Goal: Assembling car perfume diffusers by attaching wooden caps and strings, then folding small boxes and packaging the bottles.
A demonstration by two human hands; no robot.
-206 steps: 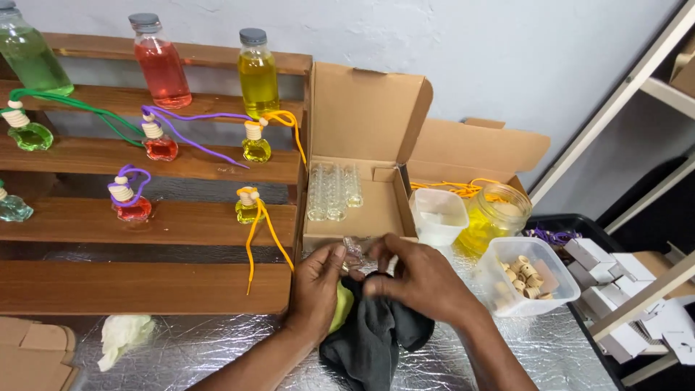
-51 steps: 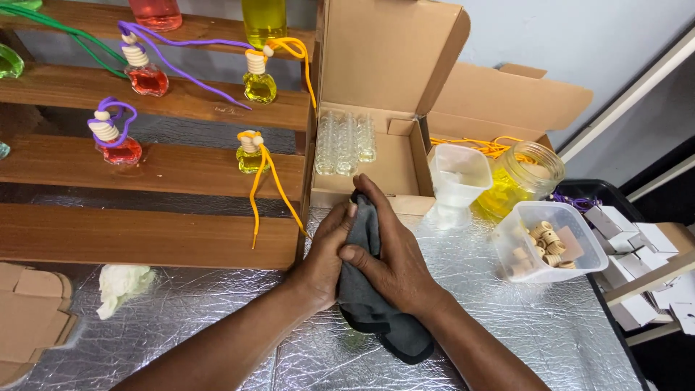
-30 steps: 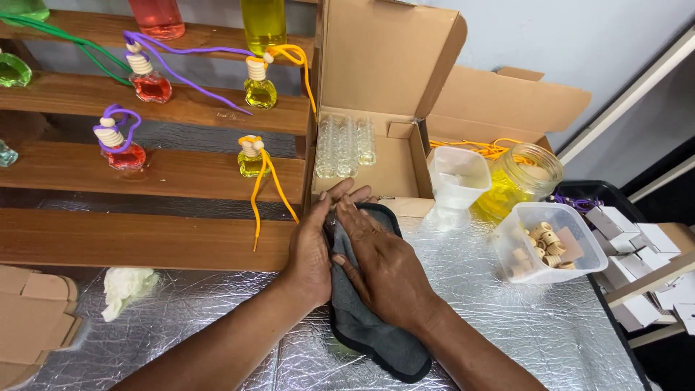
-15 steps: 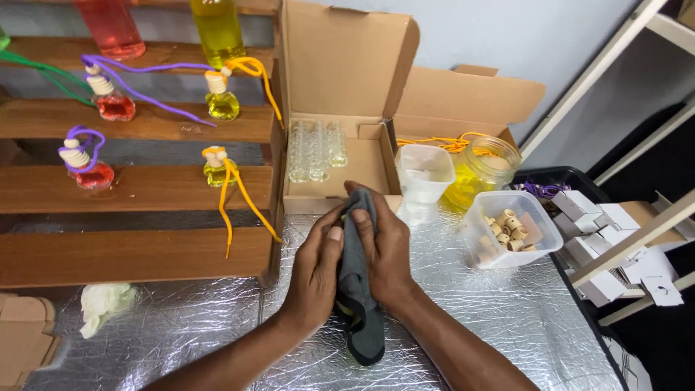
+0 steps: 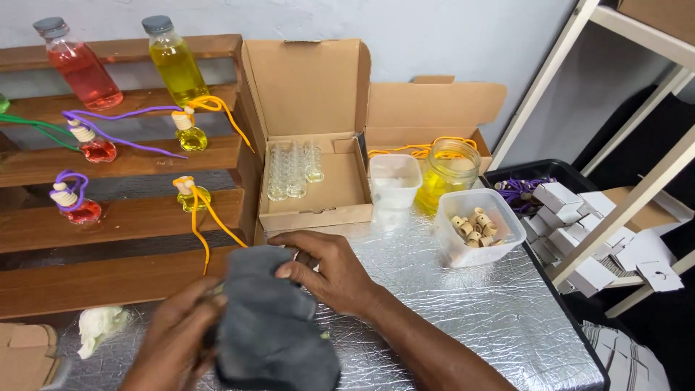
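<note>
1. I am gripping one dark grey cloth [image 5: 271, 326] with both hands just above the silver foil table [image 5: 463, 311]. My left hand [image 5: 174, 340] is clenching its left side, blurred and partly cut off by the bottom edge; my right hand [image 5: 329, 271] is pinching its top edge, thumb over the fabric. Whatever the cloth is wrapping is hidden.
2. One crumpled white wad [image 5: 98, 326] is lying on the foil to my left, beside a flat piece of cardboard [image 5: 25, 355] that is cut off at the corner.
3. One clear tub [image 5: 478, 228] is holding small wooden caps, too jumbled for me to count.
4. One empty white cup [image 5: 394, 181] and one jar [image 5: 449, 170] of yellow liquid are standing just behind it.
5. Two open cardboard boxes [image 5: 311, 145] are sitting side by side; the nearer is holding small clear bottles [image 5: 289, 166], hard to count.
6. On the wooden shelf [image 5: 116, 232] four little corded bottles [image 5: 190, 195] are showing, two yellow and two red.
7. Two tall bottles [image 5: 174, 61] are standing on top, one red, one yellow.
8. Small white boxes [image 5: 572, 217] are piling up at the far right.
</note>
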